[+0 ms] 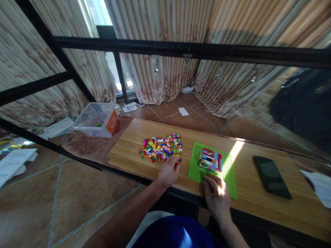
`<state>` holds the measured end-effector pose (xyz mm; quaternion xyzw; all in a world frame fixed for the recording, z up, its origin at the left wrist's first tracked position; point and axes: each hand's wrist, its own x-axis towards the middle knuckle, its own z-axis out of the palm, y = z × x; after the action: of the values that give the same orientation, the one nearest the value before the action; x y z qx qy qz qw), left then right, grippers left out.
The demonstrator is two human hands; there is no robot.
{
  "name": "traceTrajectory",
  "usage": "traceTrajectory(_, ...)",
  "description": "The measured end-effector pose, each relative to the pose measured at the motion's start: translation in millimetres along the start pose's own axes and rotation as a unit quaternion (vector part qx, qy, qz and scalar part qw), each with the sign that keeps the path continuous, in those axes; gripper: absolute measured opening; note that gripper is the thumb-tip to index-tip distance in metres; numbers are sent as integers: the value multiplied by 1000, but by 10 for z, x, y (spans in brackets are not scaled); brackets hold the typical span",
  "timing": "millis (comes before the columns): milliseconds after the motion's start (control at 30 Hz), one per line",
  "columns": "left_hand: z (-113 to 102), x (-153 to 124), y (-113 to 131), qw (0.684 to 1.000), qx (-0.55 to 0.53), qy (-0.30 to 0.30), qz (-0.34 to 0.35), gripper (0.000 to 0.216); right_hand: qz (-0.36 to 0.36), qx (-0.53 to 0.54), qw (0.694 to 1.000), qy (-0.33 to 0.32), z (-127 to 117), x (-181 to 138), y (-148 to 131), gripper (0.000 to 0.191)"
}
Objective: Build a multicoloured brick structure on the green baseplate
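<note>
My left hand (168, 173) is at the near right edge of a loose pile of small coloured toy bricks (160, 148). Its fingers are curled, and a red brick (176, 165) shows between the fingertips. My right hand (217, 195) lies over the near edge of a green studded baseplate (193, 165), fingers bent and closed together. Whatever those fingers hold, if anything, is hidden. Just beyond them, a low rectangular build of multicoloured bricks (210, 160) stands on the baseplate, with a dark spot near its middle.
A black phone (272, 177) lies on the wooden board (248, 162) to the right, near white paper (318, 184). Left of the board stands a clear plastic box (89, 119) with an orange label. A black metal bar (165, 47) crosses in front of the curtains.
</note>
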<state>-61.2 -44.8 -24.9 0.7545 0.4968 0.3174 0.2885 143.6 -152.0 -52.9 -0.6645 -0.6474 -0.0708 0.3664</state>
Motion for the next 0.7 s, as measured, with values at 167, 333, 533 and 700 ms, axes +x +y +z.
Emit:
traceTrajectory(167,-29,-2,3,999,-31,2,21,11,5,8,1000,2,14,3,-9,17)
traceTrajectory(333,34,37,110,990,-138,7,14,13,11,17,1000,5,28,1,-10,16)
traceTrajectory(533,245,137,322,981,-193,-14,-12,16,13,18,1000,2,20,10,-18,17)
traceTrajectory(700,407,233,404,977,-208,-36,-25,16,12,19,1000,6,15,18,-37,17)
